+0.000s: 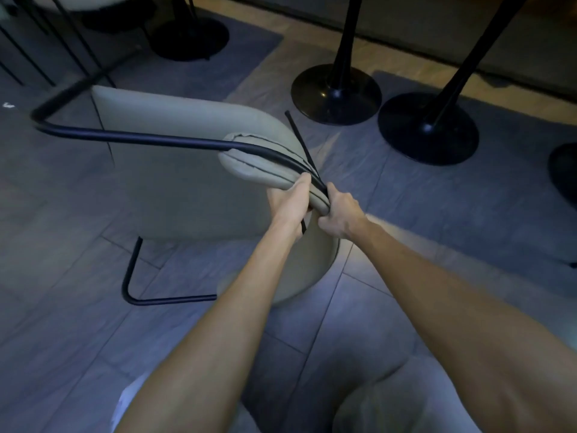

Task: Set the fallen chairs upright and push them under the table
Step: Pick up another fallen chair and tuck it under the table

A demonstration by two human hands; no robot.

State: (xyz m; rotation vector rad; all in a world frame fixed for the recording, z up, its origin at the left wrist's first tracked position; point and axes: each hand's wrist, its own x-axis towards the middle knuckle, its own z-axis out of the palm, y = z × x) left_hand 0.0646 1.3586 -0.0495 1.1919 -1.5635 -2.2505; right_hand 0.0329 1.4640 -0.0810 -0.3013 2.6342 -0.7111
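A beige padded chair (175, 170) with a black tube frame (131, 137) lies tipped on its side on the grey tiled floor, its frame loop sticking out to the left. My left hand (288, 201) grips the padded edge of the chair near the middle of the view. My right hand (338, 212) grips the same edge just to the right, fingers curled round the padding and the black tube. Both arms reach forward from the bottom of the view.
Black round pedestal bases (335, 93) (427, 128) stand on the floor at the upper right, another (190, 37) at the top left. Thin black legs of another chair (46, 48) show at the top left. A grey rug (249, 54) lies under the bases.
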